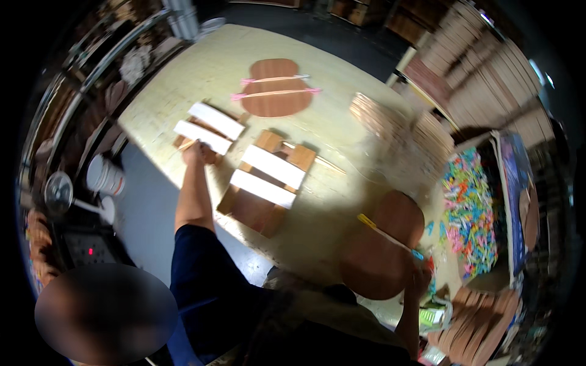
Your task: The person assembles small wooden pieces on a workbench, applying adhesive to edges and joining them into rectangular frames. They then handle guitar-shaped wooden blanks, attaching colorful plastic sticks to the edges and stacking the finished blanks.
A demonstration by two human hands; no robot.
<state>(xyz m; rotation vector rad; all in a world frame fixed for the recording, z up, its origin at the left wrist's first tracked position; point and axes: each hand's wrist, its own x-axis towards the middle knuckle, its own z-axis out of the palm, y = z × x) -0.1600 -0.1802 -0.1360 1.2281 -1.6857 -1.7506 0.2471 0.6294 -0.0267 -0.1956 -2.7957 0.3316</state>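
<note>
My left hand (194, 151) reaches to the near edge of a small wooden fixture (210, 157) with two white strips across it. Its fingers are closed on what looks like a thin pale wooden strip (186, 145). On the right, my right hand (419, 279) is at the edge of a brown waisted board (390, 238), fingers bent, what they hold unclear. Across this board lies a thin strip (390, 238), with a yellow clothespin (366, 221) at one end and a blue clothespin (417, 255) at the other, close to my right hand.
A larger white-striped fixture (262, 183) stands mid-table. Beyond it lies another waisted board (278, 105) with two clipped strips. Bundled wood strips (378, 116), a box of colourful clothespins (470, 213) and stacked boards (476, 323) are at right. A person (104, 314) appears lower left.
</note>
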